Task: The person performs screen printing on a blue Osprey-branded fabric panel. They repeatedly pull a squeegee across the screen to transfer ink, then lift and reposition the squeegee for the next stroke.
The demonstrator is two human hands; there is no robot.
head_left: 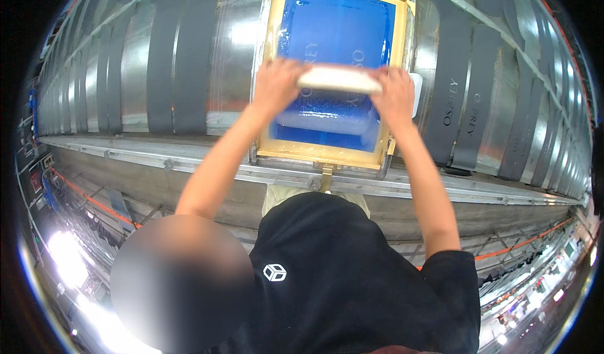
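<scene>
A squeegee (340,79) with a pale, slightly blurred bar lies crosswise over a blue printing screen (340,24). My left hand (275,85) grips its left end, fingers wrapped over the far side. At the opposite end my right hand (394,96) is closed on it in the same way. Pale lettering shows in the blue mesh, and wet-looking clear streaks lie near its upper left and below the bar. Yellowish tape covers the screen's frame (324,154). The squeegee's lower edge and its contact with the mesh are hard to make out.
A long metal table (233,52) runs left and right, carrying several dark grey strips (192,58); some on the right (456,90) bear pale or dark print. A metal rail (478,192) follows its near edge, with a brass-coloured bracket (326,178) below the frame.
</scene>
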